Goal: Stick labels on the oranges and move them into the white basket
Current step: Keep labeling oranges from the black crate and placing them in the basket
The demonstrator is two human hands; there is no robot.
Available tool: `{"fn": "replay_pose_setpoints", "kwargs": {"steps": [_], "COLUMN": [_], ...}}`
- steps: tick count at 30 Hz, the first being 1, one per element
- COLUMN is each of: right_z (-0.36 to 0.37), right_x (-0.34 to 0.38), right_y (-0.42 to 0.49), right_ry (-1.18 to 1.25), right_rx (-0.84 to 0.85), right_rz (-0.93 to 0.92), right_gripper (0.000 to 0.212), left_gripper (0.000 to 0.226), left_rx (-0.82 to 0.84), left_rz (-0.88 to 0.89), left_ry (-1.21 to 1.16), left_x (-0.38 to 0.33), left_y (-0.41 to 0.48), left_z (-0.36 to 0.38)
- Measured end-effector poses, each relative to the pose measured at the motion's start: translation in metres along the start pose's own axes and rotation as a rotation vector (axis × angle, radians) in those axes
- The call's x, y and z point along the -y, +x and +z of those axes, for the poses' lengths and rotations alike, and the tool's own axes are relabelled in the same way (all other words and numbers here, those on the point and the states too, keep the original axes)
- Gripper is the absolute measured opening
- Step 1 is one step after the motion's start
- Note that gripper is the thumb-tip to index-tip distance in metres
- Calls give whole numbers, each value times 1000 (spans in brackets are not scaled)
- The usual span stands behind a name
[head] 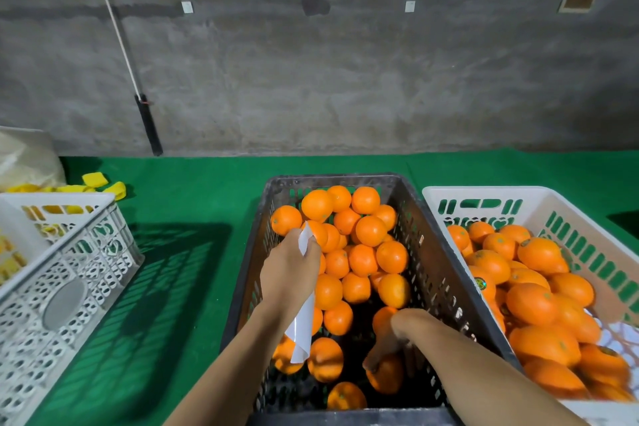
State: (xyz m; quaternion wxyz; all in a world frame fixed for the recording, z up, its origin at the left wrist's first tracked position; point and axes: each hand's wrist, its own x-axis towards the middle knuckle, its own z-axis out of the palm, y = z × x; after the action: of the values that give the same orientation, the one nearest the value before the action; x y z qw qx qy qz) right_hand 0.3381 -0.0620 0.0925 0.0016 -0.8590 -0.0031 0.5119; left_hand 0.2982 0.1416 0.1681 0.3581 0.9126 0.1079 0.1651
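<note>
Fingers of the left hand (290, 266) are curled shut around a white label sheet (303, 325); one end pokes out above the fist, the rest curls down past the wrist. Right hand (389, 344) is down in the near end of the black crate (446, 273), fingers wrapped over the top of one orange (385, 375). Crate sits centre on the green table (193, 190), part full of oranges piled toward the far end, bare dark floor showing near the hands. White basket (484, 194) is just beside the crate on the right, heaped with oranges; one labelled orange (482, 285) shows a sticker near its left wall. Another white basket (86, 245) stands well apart on the left, yellow pieces inside.
</note>
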Motion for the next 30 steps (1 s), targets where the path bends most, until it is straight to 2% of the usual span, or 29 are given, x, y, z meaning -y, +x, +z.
{"fn": "replay_pose_setpoints", "kwargs": {"steps": [2, 5, 9, 11, 13, 15, 17, 20, 23, 26, 30], "right_z": [-7, -25, -44, -55, -63, -68, -70, -75, -78, -79, -82], "right_x": [1, 10, 29, 29, 22, 11, -1, -19, -33, -39, -44], "right_y": [-5, -20, -37, -49, -60, -69, -78, -87, -91, -91, -91], "right_ry": [145, 256, 910, 1273, 1638, 1916, 2168, 2505, 2679, 2782, 2920], "right_rx": [-84, -440, -666, -717, -670, -598, -500, -353, -274, -265, -254], "right_rz": [-94, -288, -544, -580, -605, -710, -869, -1045, -1128, -1110, -1080], "right_gripper": [98, 87, 92, 86, 72, 61, 64, 81, 89, 90, 89], "left_gripper": [34, 41, 47, 48, 44, 39, 34, 34, 50, 32, 32], "left_rx": [-16, -46, -80, -86, -93, -91, -88, -85, 5, 123, 217], "left_rz": [5, 6, 10, 1, 2, 5, 4, 2, -57, -185, -269], "left_ry": [-11, 1, 8, -3, 3, 8, 1, -76, -420, -775, -943], "left_x": [1, 2, 1, 1, 1, 0, -1, -4, -9, -14, -16], "left_y": [0, 2, 2, 1, 0, -1, -2, -3, -1, 0, 0], "left_z": [0, 1, 2, 2, 2, 2, 0, 2, 1, -7, -11]}}
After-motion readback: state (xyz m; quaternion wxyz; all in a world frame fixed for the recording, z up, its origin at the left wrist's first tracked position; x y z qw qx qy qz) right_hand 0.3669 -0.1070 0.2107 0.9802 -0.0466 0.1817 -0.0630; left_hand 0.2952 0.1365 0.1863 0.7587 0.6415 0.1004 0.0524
